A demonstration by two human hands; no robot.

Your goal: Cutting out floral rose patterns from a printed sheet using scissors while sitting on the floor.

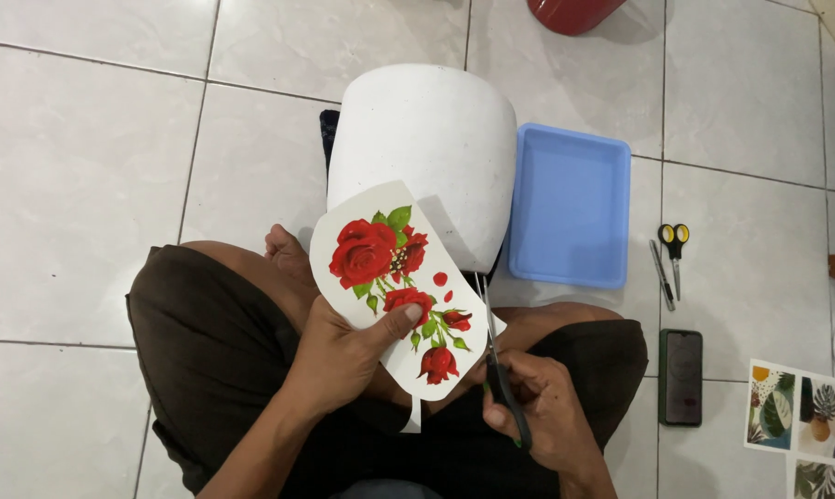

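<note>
Sitting cross-legged on the pale tiled floor (85, 166), we look down at our dark trousers (205, 342) filling the lower left. Our left hand (339, 356) comes up from seven o'clock and is clamped on the rose print (390, 277), thumb pressed across the paper near its lower flowers, fingers hidden behind the sheet. That print, a white rounded cut-out with red roses and green leaves, stands tilted over our lap, its top leaning toward eleven o'clock, and it overlaps the lower rim of the white pot (422, 139). The pot lies at twelve o'clock from the print, big and matte, resting on the floor between our knees.

Moving right, our right hand (542, 416) is closed around the handles of the black scissors (496, 356), and the blades point up toward twelve o'clock, running along the print's right edge; how far the blades are parted, we cannot tell. A thin paper strip (412, 416) hangs below the print between our two hands.

Further right, the blue tray (570, 208) sits just beside the pot at three o'clock. Beyond it lie yellow-handled scissors (674, 249) and a pen (660, 273), with a dark phone (681, 377) below them, and leafy picture cards (796, 416) at the right edge.
</note>
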